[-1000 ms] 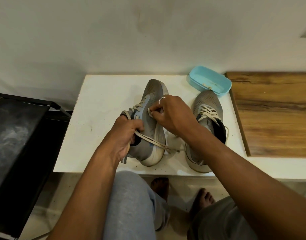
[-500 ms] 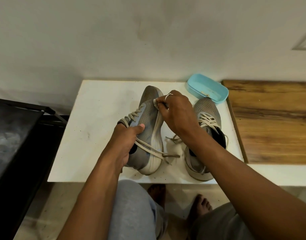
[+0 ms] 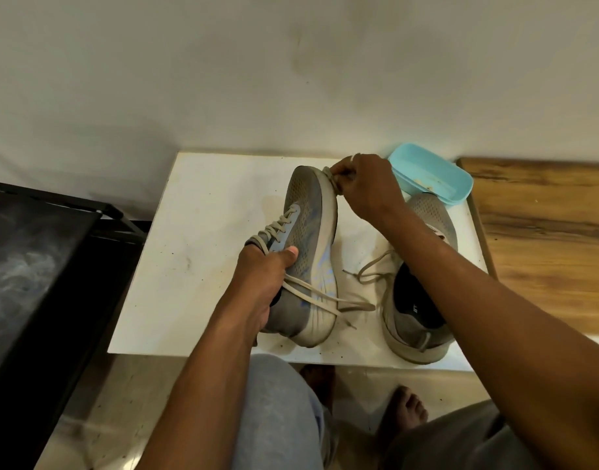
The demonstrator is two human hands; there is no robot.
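Head view has your shoe (image 3: 308,232) tipped on its side, heel down near the counter (image 3: 196,266) front edge, left hand (image 3: 264,283) gripping its collar, right hand (image 3: 369,188) pinching a small pale rag (image 3: 335,183) at the toe; press too hard and the heel may skid off.

Home, prob.: bare feet (image 3: 405,407), worn sneakers (image 3: 311,232) on white table (image 3: 203,232), plastic tub (image 3: 430,179).

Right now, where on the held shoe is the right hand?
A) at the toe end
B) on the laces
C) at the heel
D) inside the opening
A: the right hand pinches the toe end of the tilted grey shoe, while the left hand grips it near the collar.
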